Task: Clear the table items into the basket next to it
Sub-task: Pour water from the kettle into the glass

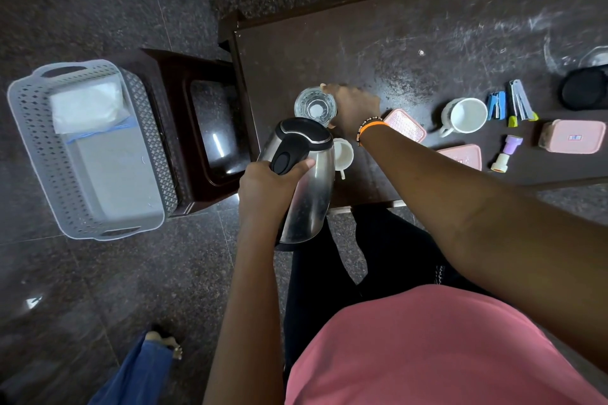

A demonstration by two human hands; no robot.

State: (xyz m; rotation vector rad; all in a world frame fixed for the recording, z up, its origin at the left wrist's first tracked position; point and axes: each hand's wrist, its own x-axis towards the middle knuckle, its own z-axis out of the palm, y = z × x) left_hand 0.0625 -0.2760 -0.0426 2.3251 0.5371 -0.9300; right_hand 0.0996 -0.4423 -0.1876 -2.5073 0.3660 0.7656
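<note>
My left hand (263, 179) has its fingers curled tight round the handle of the kettle (304, 174), held off the bench (411, 43) edge at its 7 o'clock corner, while my right hand (353, 110) wraps the glass (315, 105), fingertips mostly hidden, and the kettle half covers a cup (343, 153).

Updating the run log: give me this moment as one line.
left hand: grips kettle handle | right hand: holds glass | basket: white packet | table: mugs, boxes remain
</note>
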